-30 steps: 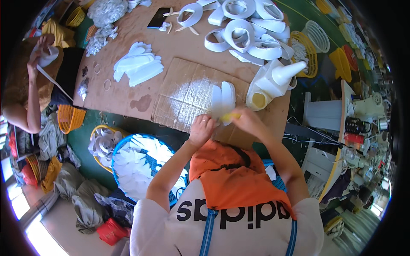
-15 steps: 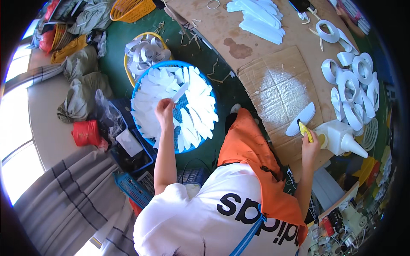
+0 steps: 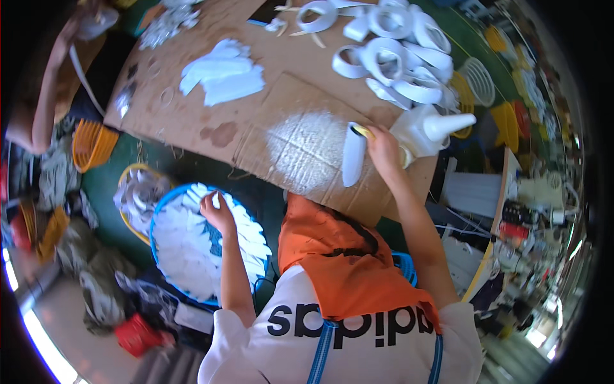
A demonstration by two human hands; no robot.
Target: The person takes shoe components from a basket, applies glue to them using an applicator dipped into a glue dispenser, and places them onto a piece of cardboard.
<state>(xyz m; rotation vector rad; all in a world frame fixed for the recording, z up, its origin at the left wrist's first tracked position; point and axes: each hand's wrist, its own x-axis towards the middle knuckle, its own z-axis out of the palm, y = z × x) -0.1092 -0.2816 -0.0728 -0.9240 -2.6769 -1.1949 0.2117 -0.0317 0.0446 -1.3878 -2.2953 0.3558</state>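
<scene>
My left hand [image 3: 219, 212] is closed in a pinch at the far side of a blue basket [image 3: 153, 221], a white strip [image 3: 216, 201] between its fingertips. White, flat, tapered pieces [image 3: 185, 246] fill the basket in overlapping rows. Over the table, my right hand [image 3: 385, 153] grips a small yellow tool [image 3: 362, 131] with a dark tip, perhaps a brush. The tip is at the far end of a white curved strip [image 3: 353, 160] lying on a cardboard sheet [image 3: 262, 137]. White residue [image 3: 307, 144] speckles the cardboard. My right fingers partly hide the tool.
A white bottle [image 3: 425, 131] with a cone nozzle lies right of my right hand. White looped bands [image 3: 387, 64] pile up behind it. A stack of white strips [image 3: 224, 73] rests farther left on the table. Another person's arm [image 3: 48, 89] shows at far left.
The view has swung toward the table, so the basket sits lower. My left hand has moved to the basket's far rim. My right hand has brought the yellow tool to the strip's far end.
</scene>
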